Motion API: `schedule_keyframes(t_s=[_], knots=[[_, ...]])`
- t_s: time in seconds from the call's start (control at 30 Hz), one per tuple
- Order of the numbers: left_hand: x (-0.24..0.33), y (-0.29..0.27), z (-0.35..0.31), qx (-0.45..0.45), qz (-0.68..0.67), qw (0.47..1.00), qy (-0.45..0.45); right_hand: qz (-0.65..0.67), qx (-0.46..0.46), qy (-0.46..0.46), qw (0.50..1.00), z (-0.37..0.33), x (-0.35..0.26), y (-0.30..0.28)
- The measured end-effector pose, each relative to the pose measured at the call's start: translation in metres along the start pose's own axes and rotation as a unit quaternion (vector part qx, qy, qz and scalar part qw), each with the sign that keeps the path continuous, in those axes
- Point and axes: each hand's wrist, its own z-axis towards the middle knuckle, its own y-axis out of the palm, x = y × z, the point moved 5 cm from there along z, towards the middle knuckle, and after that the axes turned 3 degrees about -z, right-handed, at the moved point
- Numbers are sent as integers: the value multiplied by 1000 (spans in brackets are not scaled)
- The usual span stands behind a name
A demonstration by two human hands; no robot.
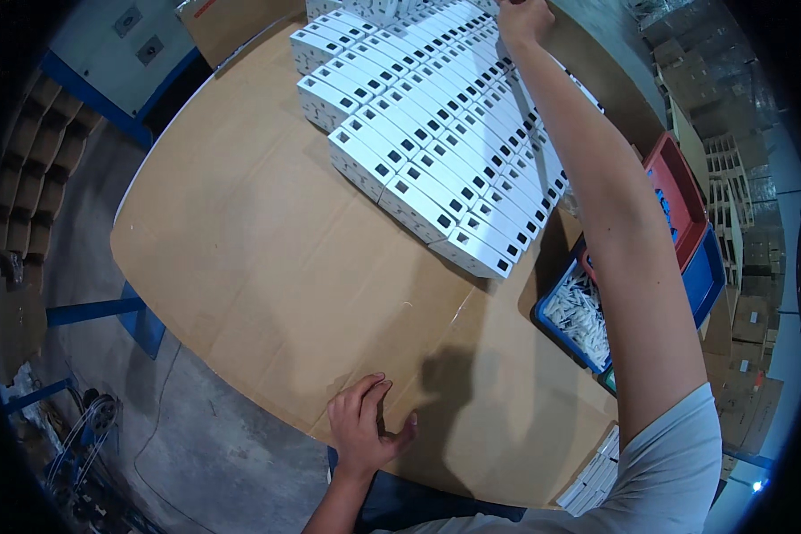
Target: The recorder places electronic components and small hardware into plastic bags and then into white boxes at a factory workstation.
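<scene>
Many white rectangular blocks (409, 151) with small square dark openings on top stand packed in slanting rows across the far part of the table. My right arm stretches over their right side. My right hand (525, 20) is at the far edge of the rows, at the top of the view, its fingers curled. What it holds, if anything, is hidden. Close to the table's near edge, my left hand (363, 432) rests on the cardboard surface with its fingers loosely bent and the thumb apart, holding nothing.
Brown cardboard (240, 258) covers the table. Under my right forearm, a blue bin (547, 313) holds small white pieces. A red bin (690, 191) with blue pieces lies beyond it. White strips (592, 476) are stacked at the near right. A cardboard box (240, 27) stands at the far left.
</scene>
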Motion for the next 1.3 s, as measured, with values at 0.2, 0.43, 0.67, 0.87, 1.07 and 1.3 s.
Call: schedule_keyframes(t_s=[0.2, 0.43, 0.67, 0.87, 1.07, 1.3], knots=[[1, 1, 0, -7, 2, 1000, -6, -75, 17, -57, 995, 0, -3, 8], [1, 2, 2, -19, -3, 1000, -6, -120, -8, -65, 991, -6, 2, 6], [2, -4, -2, -17, 5, 1000, 0, -66, -28, -36, 997, -31, -13, -36], [16, 1, 3, 1, -15, 1000, 27, 48, -68, -251, 964, -131, -15, -149], [12, 0, -7, 33, 20, 996, 83, 145, -361, -87, 917, -364, -14, -298], [20, 14, -15, 52, 20, 989, 134, 101, -415, 94, 899, -549, 41, -464]])
